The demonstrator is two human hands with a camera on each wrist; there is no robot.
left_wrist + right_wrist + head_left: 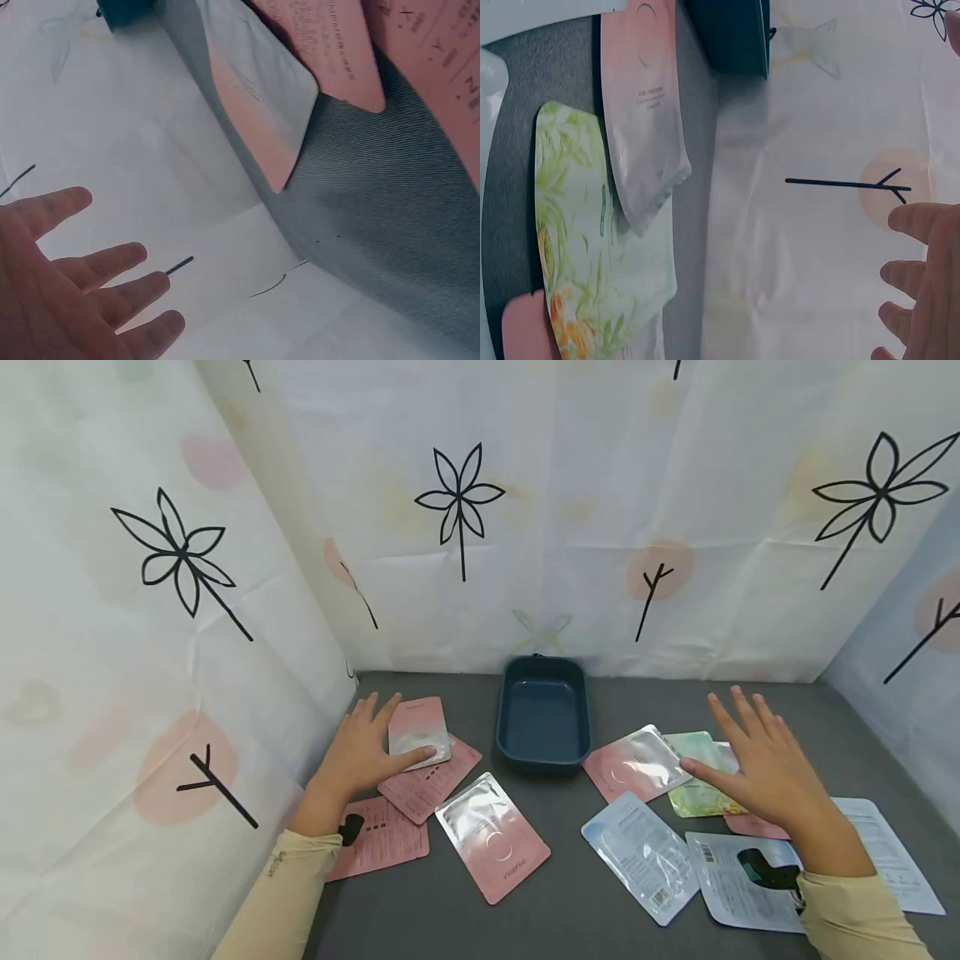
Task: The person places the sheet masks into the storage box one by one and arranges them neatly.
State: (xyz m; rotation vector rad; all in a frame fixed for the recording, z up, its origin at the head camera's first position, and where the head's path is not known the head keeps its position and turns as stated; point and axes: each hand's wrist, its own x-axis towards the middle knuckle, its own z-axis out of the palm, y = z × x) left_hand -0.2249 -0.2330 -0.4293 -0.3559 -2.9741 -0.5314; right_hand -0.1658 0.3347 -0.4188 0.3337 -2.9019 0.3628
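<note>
In the head view the left hand is spread with straight fingers over a pink and silver sachet at the left; a pink sachet lies partly under that one. The right hand is spread too, above a green sachet, beside a pink and silver sachet. Neither hand holds anything. The left wrist view has the left hand's fingers apart, away from the sachets. Fingers of the right hand show at the right edge of the right wrist view, with the green sachet at the left.
A dark blue bin stands at the back middle of the grey table. Nearer lie a pink sachet, a blue-white one, a white one and another pink one. Patterned cloth hangs behind and at both sides.
</note>
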